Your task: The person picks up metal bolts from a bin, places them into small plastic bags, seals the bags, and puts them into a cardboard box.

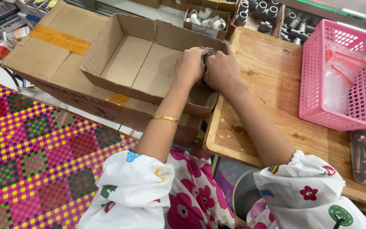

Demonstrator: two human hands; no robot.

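Observation:
Both of my hands meet over the right end of a shallow open cardboard box (128, 59). My left hand (190, 64) and my right hand (221, 71) are closed together around a small metal part (209, 52); only a sliver of it shows between the fingers. A gold bangle sits on my left wrist. The box interior looks bare apart from where my hands are.
The shallow box rests on a larger taped carton (43, 51). To the right is a wooden tray (267, 85) holding a pink plastic basket (339, 76) with clear bags. Boxes of white and grey pipe fittings (208, 19) stand behind. A checkered mat (34, 157) lies at left.

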